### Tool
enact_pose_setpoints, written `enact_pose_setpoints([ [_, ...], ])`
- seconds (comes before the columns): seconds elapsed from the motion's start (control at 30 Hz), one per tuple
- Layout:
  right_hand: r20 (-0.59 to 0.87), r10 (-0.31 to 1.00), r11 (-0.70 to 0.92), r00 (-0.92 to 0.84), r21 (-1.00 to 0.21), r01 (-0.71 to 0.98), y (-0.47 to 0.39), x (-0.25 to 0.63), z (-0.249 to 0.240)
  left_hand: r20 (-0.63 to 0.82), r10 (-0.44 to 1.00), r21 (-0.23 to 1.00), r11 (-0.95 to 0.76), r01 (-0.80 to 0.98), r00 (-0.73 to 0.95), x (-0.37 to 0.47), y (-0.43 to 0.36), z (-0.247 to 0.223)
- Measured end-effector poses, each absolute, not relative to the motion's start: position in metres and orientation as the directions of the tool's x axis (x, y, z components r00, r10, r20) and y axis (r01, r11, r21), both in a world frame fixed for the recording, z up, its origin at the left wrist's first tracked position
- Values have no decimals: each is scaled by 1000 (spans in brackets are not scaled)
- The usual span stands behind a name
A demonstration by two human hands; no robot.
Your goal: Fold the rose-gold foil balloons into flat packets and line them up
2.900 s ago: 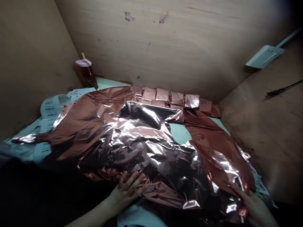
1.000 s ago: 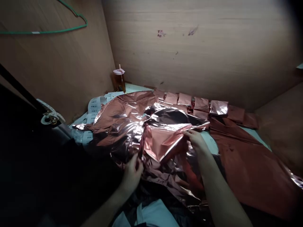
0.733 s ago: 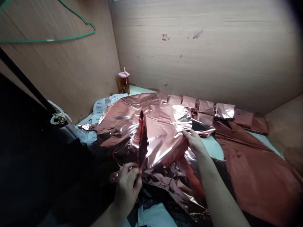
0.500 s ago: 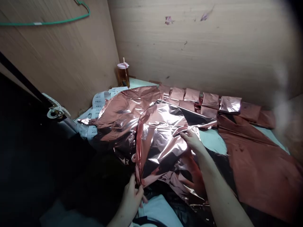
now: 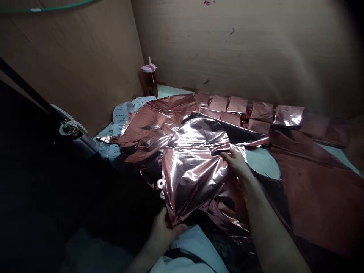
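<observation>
A flat, uninflated rose-gold foil balloon (image 5: 196, 167) lies in front of me, its top rounded and its lower end coming to a point. My left hand (image 5: 165, 229) grips that lower tip, thumb along the foil's near side. At the balloon's right edge, my right hand (image 5: 236, 161) pinches the film between thumb and fingers. Small pale ring tabs (image 5: 160, 185) stick out from its left edge. Another spread foil sheet (image 5: 150, 129) lies beneath and to the left, crumpled along its edges. The fingertips under the foil are hidden.
Folded foil packets (image 5: 261, 112) stand in rows at the back, with a large foil sheet (image 5: 321, 185) at the right. A lidded cup (image 5: 149, 80) is in the rear corner, near a strip of barcode labels (image 5: 120, 117). Wooden walls (image 5: 227, 49) enclose the table.
The view has tilted down a little. The balloon's left edge, earlier raised in a fold, now lies flatter, and my left hand's thumb has swung to the right across the lower tip.
</observation>
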State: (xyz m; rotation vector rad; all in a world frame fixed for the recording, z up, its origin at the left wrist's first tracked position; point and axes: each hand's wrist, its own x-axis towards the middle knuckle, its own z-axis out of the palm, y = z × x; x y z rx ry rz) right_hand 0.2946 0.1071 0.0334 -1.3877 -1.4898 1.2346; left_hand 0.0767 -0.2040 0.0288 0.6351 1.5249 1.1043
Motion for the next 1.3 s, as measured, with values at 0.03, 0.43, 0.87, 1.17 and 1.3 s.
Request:
enact_pose_setpoints([
  [0.03,-100,985,-60,-137,-961,270,107,295,33,-507,824,859,463,-217,-253,79,-201,30],
  [0.43,319,658,736,-682,-463,494,-18,315,82,-359,929,930,364,51,-90,84,-211,63],
  [0.87,466,437,893,-769,-119,435,-108,333,36,515,724,211,-626,751,459,-4,-123,33],
  [1.17,264,584,785,-768,-425,451,-37,372,64,298,835,601,-541,589,463,-8,-81,64],
  [1.3,121,884,393,-452,-717,576,-1,366,57,8,987,764,-108,636,159,-2,-59,76],
])
